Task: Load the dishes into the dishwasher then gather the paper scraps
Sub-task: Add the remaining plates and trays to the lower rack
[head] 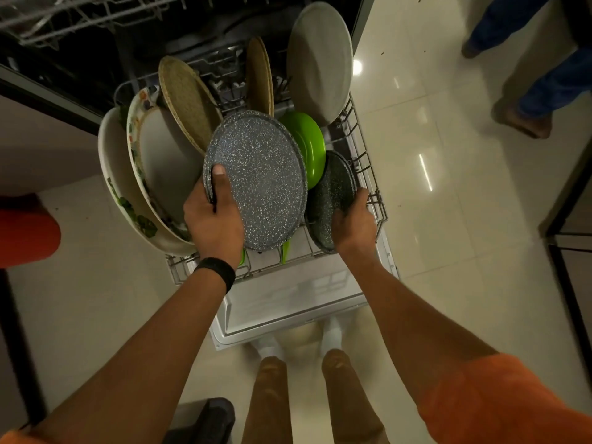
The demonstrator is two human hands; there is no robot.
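While my left hand (213, 219) pinches the grey speckled plate (266, 181) over the middle of the lower rack (368, 174) and my right hand (352, 222) grips the dark plate (333, 193) at its right front, I judge the crowded rims may clash and chip.

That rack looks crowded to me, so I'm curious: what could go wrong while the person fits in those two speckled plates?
1. The left hand grips the large speckled plate by one edge only; it might slip and strike the green plate behind it.
2. The right hand holds the dark speckled plate close to the rack side wires, where it could snag.
3. The floral plates lean outward at the left; a bump may tip them.
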